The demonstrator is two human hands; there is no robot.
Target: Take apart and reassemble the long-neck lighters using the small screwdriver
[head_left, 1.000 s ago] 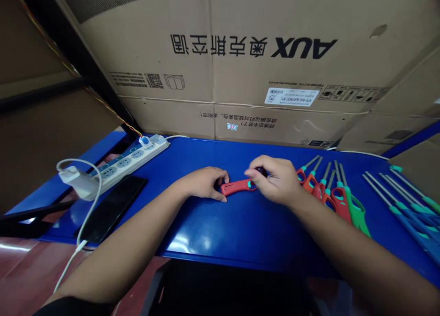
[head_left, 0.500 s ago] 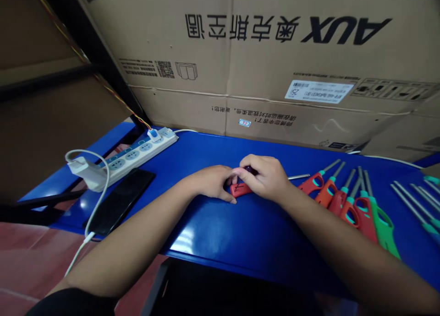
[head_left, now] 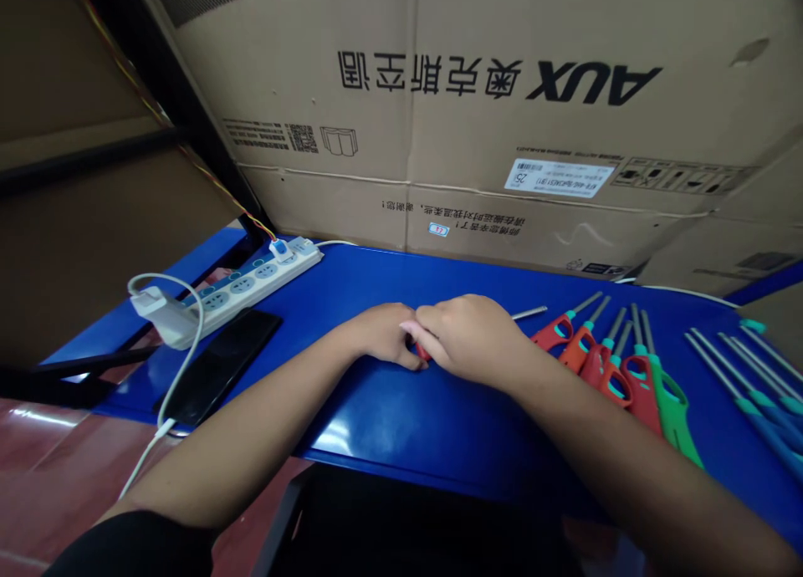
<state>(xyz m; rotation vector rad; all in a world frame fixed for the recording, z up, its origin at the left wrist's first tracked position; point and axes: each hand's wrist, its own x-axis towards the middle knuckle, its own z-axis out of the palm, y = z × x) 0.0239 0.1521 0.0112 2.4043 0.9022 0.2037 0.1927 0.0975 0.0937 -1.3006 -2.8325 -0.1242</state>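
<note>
Blue tabletop (head_left: 370,435) beneath, upturned air-conditioner carton (head_left: 464,134) behind: our left hand (head_left: 384,333) curls around the end of what looks like a red gas lighter (head_left: 422,354), our right hand (head_left: 470,340) closed over it, its palm's contents hidden from us. We judge the left best braced firmly, its thumb clear of the right. The lighter lies between both, mostly covered; beyond the right, more gas lighters (head_left: 593,365) fan out.
</note>
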